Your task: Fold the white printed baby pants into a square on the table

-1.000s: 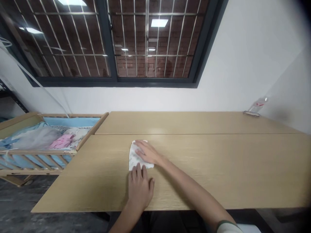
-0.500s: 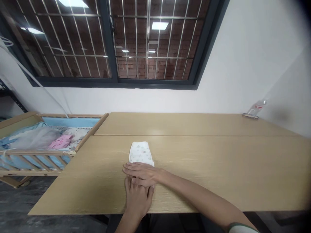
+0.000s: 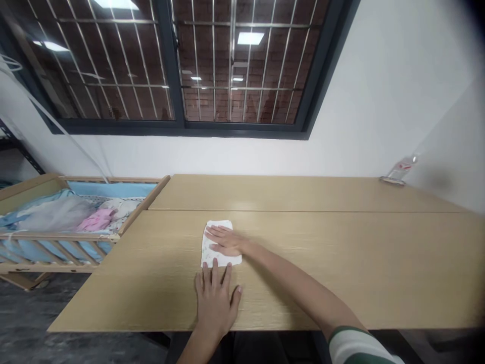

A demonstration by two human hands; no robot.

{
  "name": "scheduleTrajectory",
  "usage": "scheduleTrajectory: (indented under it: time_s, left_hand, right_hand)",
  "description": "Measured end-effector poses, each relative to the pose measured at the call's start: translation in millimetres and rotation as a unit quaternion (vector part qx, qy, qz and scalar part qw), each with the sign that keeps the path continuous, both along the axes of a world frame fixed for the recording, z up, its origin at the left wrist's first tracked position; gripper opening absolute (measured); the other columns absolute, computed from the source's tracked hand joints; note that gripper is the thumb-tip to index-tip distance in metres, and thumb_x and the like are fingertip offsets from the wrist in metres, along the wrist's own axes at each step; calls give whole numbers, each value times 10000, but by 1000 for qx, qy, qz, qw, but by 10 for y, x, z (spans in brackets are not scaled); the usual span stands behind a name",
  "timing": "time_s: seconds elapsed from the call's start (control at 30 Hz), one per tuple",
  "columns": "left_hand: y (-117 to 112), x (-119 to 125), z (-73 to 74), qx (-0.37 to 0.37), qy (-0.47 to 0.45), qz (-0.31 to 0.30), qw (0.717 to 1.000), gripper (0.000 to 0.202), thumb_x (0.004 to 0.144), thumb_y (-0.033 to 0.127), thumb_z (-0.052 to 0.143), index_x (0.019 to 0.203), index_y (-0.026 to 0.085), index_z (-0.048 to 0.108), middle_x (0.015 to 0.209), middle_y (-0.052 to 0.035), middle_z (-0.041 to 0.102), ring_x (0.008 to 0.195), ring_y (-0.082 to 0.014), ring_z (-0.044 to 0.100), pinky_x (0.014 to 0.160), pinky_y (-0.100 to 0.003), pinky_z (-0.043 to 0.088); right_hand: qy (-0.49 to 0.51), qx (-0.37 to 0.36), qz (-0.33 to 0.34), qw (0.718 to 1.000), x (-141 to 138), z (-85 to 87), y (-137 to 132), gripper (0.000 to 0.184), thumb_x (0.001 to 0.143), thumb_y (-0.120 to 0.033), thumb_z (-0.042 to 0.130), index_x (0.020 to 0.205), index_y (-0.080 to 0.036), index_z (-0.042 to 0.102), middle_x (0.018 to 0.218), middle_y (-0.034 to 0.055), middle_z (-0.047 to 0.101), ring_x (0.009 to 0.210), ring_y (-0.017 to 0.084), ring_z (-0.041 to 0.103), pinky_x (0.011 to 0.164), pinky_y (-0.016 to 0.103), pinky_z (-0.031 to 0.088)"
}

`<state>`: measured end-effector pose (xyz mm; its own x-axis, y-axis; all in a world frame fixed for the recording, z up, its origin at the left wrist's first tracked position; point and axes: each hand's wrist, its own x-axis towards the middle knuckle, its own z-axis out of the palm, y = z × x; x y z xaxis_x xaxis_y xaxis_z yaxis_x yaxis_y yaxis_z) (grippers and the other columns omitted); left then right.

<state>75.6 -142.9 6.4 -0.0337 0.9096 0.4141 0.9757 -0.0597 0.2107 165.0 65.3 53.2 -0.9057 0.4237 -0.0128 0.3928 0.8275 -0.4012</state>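
Observation:
A small white folded cloth [image 3: 222, 259] with a faint print lies flat on the wooden table [image 3: 322, 263]. My right hand [image 3: 226, 240] rests palm down across its upper part, fingers stretched out to the left. Just below, my left hand [image 3: 215, 298] lies flat on the tabletop with its fingers spread, the fingertips at the cloth's near edge. Neither hand grips anything. Part of the cloth is hidden under my right hand.
To the left stands a wooden crib [image 3: 125, 225] with blue lining, holding a pink cloth [image 3: 96, 220] and other fabrics. A clear plastic bottle [image 3: 399, 169] sits at the table's far right corner. Behind is a white wall with a barred window [image 3: 235, 76].
My right hand has moved away from me, from the cloth's near end onto its upper part. The near portion of the cloth and my left fingers are now uncovered.

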Motion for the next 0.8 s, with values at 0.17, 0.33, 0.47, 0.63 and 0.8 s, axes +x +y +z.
scheduleTrajectory:
  time_s: [0.17, 0.33, 0.47, 0.63, 0.8]
  left_hand:
    - [33, -44, -14, -15, -4, 0, 1000, 593, 942, 589, 526, 1487, 357, 500, 1606, -139, 399, 1466, -458, 322, 1113, -652, 324]
    - [71, -68, -45, -30, -2, -16, 999, 611, 920, 621, 535, 1458, 333, 549, 1550, -165, 471, 1423, -471, 387, 1089, -667, 337]
    - [104, -89, 19, -21, -4, -5, 1000, 554, 938, 552, 535, 1403, 260, 610, 1499, -187, 520, 1407, -449, 410, 1089, -670, 327]
    - [344, -509, 226, -6, -9, -69, 998, 374, 1021, 300, 423, 1320, 231, 636, 1427, -127, 599, 1300, -281, 544, 1058, -495, 414]
    - [720, -1057, 241, -26, 18, -202, 979, 296, 1031, 238, 434, 1198, 242, 679, 1266, -71, 700, 1190, -209, 616, 1047, -409, 428]
  right_hand:
    - [-9, 27, -71, 997, 52, -64, 296, 688, 1055, -550, 292, 1632, -189, 199, 1690, 75, 146, 1573, 221, 121, 1286, 401, 81]
    - [2, 41, -83, 996, 73, -68, 315, 686, 1050, -537, 337, 1621, -170, 244, 1690, 92, 168, 1571, 223, 136, 1281, 401, 106]
    - [18, 38, -88, 995, 76, 2, 274, 663, 1054, -510, 350, 1610, -156, 281, 1680, 116, 225, 1562, 228, 182, 1272, 410, 149]
    - [131, 71, -141, 979, 274, 165, 66, 479, 1017, -425, 493, 1429, -192, 561, 1533, 144, 493, 1423, 274, 440, 1173, 462, 349]
    - [125, 70, -113, 983, 601, 233, -384, 384, 942, -461, 623, 1205, -191, 696, 1170, 125, 681, 1122, 281, 620, 995, 431, 479]
